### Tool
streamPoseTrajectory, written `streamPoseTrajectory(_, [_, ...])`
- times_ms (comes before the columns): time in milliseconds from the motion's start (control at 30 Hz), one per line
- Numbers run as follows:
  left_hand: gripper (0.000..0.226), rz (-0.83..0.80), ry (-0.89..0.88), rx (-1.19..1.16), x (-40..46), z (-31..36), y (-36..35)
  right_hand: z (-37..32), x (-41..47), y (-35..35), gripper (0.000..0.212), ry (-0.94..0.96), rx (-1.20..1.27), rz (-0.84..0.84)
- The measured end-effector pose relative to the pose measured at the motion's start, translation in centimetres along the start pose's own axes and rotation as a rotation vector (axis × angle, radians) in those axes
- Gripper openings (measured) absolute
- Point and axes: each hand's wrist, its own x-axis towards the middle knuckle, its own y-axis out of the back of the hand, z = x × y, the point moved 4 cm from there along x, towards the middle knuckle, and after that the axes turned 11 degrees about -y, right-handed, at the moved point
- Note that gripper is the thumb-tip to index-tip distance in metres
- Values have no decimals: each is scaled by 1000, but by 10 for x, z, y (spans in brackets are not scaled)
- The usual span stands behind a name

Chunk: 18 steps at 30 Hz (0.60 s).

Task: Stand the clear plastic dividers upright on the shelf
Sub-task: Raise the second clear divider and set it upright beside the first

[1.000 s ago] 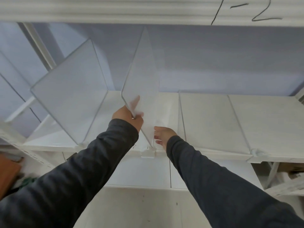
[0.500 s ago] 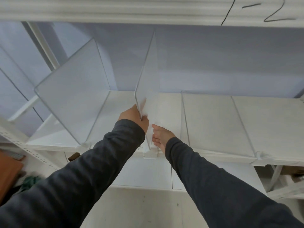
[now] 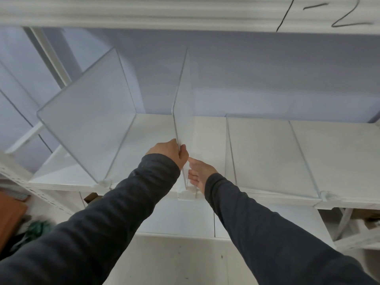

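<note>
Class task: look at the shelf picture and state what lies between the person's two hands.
In the head view, the upright clear divider stands between them: the left hand grips its front edge, the right hand is beside its other face.

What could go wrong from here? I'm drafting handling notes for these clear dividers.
The middle divider is gripped by the left hand only near its lower front edge, so its tall top may sway. The right hand is near its base clip and could get pinched. The flat divider alongside could get knocked.
</note>
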Motion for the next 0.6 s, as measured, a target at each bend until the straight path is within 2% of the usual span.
streamPoseTrajectory(300, [40,-4,-17,66,6,1,-2,1,0,3,42,-23,23,-25])
streamPoseTrajectory(600, [49,60,-18,77,2,-2,-14,-2,-5,6,41,-4,69,-77])
